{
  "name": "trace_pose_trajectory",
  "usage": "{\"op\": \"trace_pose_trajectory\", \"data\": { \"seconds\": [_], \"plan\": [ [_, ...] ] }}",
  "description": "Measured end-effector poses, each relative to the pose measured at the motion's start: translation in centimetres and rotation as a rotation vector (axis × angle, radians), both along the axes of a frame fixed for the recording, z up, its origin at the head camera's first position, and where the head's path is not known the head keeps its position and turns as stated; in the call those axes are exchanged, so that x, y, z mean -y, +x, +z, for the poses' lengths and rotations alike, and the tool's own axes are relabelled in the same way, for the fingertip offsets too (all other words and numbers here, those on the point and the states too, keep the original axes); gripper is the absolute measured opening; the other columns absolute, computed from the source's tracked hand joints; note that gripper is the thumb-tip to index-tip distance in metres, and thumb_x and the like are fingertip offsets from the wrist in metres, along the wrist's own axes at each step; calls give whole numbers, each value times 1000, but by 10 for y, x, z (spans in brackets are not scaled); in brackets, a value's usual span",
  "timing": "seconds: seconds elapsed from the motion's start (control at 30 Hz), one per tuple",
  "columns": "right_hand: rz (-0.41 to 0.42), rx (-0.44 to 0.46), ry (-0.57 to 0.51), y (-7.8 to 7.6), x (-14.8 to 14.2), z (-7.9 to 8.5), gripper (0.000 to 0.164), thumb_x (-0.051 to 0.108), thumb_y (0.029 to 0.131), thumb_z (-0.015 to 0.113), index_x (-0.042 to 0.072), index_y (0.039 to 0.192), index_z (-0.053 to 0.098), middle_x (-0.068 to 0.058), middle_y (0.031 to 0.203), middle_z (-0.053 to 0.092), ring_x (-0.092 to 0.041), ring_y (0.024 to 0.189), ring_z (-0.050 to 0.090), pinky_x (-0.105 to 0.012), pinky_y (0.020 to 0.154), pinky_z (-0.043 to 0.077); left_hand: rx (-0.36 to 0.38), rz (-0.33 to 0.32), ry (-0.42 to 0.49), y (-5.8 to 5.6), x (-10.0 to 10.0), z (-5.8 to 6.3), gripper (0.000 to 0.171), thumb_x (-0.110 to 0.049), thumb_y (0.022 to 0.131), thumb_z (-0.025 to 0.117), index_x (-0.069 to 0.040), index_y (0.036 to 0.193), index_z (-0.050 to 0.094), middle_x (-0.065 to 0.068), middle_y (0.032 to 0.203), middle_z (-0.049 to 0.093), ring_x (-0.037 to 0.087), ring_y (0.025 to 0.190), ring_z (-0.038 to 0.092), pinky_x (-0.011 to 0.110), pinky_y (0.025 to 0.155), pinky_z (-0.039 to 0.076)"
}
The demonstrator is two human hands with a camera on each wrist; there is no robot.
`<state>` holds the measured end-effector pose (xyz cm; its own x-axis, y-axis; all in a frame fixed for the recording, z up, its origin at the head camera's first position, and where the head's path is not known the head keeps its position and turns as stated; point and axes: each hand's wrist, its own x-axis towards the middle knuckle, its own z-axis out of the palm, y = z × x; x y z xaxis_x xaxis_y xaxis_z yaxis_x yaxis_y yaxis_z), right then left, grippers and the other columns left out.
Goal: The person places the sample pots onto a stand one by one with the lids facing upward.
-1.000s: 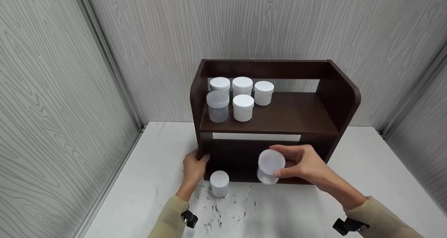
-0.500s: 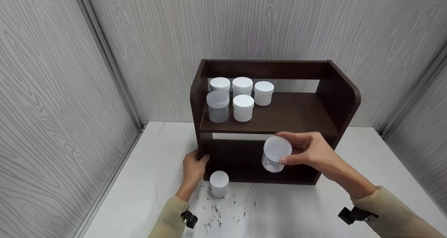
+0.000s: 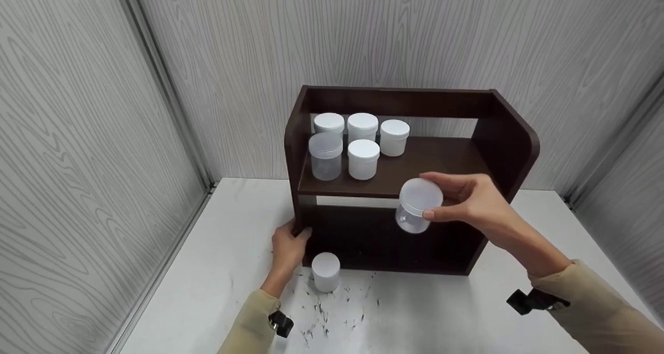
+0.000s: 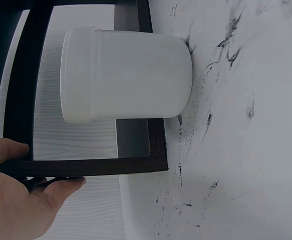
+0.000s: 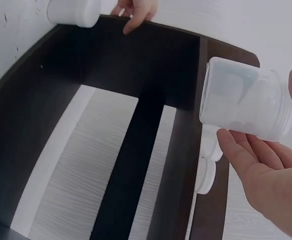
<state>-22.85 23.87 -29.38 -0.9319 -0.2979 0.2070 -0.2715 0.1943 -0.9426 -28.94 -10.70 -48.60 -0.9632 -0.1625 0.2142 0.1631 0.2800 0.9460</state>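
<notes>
My right hand [image 3: 474, 201] pinches a clear plastic jar [image 3: 417, 203] by its lid, thumb in front and fingers behind. The jar hangs slightly tilted before the front edge of the upper shelf [image 3: 441, 162] of a dark brown two-tier rack [image 3: 363, 234]. My left hand [image 3: 289, 247] grips the rack's left side panel low down; the left wrist view has its thumb [image 4: 13, 148] on one face and fingers on the other. Close by on the table stands a white jar [image 3: 326, 273], upright before the rack's lower front edge.
On the upper shelf's left half stand several white lidded jars [image 3: 363, 159] and one taller clear jar [image 3: 326, 157]. Dark scuff marks [image 3: 321, 317] streak the white table [image 3: 207, 271]. Grey wood-grain panels [image 3: 394, 32] close off the back and sides.
My right hand has raised the clear jar up and rightward from the lower opening to shelf-edge height. My left hand keeps its grip on the side panel. The view has shifted slightly.
</notes>
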Motion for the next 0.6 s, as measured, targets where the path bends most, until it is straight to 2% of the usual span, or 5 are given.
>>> {"op": "trace_pose_trajectory", "data": {
  "seconds": [0.27,0.6],
  "plan": [
    [-3,11,0,-17,-1,13,70,0,78,91,-2,143,63,-15,118,76,-25,106,75,-35,88,60,14,-7,0,1,1,0,44,-9,101,65,13,139,60,26,128,69,37,119,66,50,102,52],
    [-24,13,-36,-37,-2,25,69,2,78,93,-1,141,64,-16,117,76,-22,105,74,-36,88,60,10,-4,-5,-1,1,0,41,-9,100,65,11,136,63,24,124,71,35,114,68,49,98,53]
  ]
}}
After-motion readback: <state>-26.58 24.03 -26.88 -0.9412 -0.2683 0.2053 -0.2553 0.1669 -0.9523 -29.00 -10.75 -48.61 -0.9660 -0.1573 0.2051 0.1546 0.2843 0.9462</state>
